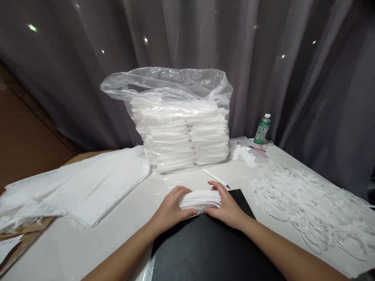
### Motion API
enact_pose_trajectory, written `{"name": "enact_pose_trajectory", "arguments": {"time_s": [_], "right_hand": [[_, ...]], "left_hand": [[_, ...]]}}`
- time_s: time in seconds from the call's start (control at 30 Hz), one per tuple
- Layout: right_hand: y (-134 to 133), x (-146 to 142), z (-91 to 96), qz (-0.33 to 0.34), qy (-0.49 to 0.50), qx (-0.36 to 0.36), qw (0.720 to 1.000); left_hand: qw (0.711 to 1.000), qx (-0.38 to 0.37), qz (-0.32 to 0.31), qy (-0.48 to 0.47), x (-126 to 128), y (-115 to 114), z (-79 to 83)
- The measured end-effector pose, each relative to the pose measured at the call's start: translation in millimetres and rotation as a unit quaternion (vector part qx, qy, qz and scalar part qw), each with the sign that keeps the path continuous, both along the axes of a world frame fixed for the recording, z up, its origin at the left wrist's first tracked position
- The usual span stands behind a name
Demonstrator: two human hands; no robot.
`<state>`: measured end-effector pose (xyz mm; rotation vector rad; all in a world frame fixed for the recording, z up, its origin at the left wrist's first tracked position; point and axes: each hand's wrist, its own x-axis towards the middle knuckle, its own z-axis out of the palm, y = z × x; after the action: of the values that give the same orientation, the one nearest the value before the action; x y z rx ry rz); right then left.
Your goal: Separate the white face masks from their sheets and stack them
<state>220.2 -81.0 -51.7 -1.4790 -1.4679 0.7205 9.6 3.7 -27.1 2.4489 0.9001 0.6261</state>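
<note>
Tabletop (96, 249), left hand (171, 206), right hand (228, 207), both cupping white stack (200, 199)

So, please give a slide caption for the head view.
Left hand and right hand hold a white stack, with a clear plastic bag behind.

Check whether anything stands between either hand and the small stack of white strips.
Nothing visible does. The left hand and right hand hold the stack of white strips directly, one at each end. The white pen or pencil lies beyond the stack, not between it and either hand.
</note>
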Motion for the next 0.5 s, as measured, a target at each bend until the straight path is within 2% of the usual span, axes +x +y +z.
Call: {"name": "enact_pose_trajectory", "arguments": {"time_s": [0.17, 0.23, 0.37, 0.5], "right_hand": [[2, -1, 2.8, -0.020, 0.023, 0.009, 1.000], [0, 1, 3.6, 0.001, 0.025, 0.010, 1.000], [-5, 0, 4.5, 0.056, 0.040, 0.013, 0.998], [-9, -4, 5.7, 0.077, 0.032, 0.034, 0.996]], "left_hand": [[0.999, 0.026, 0.019, -0.001, -1, -3, 1.3], [0.999, 0.032, 0.022, -0.002, -2, -3, 2.6], [1.000, -0.004, -0.002, 0.027, -2, -2, 2.9], [1.000, 0.000, 0.006, 0.025, 1, -1, 0.7]]}}
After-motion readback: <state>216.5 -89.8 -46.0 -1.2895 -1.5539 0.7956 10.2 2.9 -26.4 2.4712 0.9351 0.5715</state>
